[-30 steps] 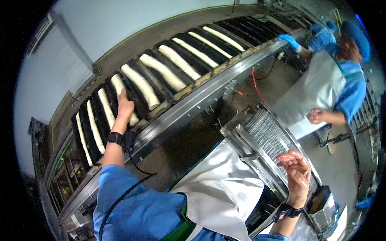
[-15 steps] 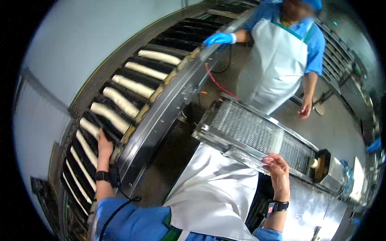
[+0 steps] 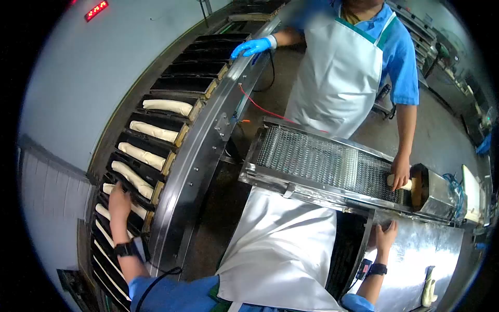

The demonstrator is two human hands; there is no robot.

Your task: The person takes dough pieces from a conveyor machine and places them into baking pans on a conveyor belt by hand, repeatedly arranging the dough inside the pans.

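My left hand reaches into a dark baking pan on the left conveyor, its fingers curled over a pale dough log. Parts of this log show on both sides of the hand; the fingertips are partly hidden. Just beyond, another dough log lies in its own pan. My right hand is near the edge of a shiny metal table, below the mesh conveyor. Its fingers are apart and I see nothing in them.
Opposite me stands a co-worker in a white apron. Their blue-gloved hand rests on the conveyor rail; their bare hand is on a dough piece by the mesh conveyor's end. Pale strips lie on the metal table.
The view has shifted. My right hand has dropped from the mesh conveyor's side to the metal table. The co-worker's bare hand has moved onto the dough piece. My left hand stays among the pans.
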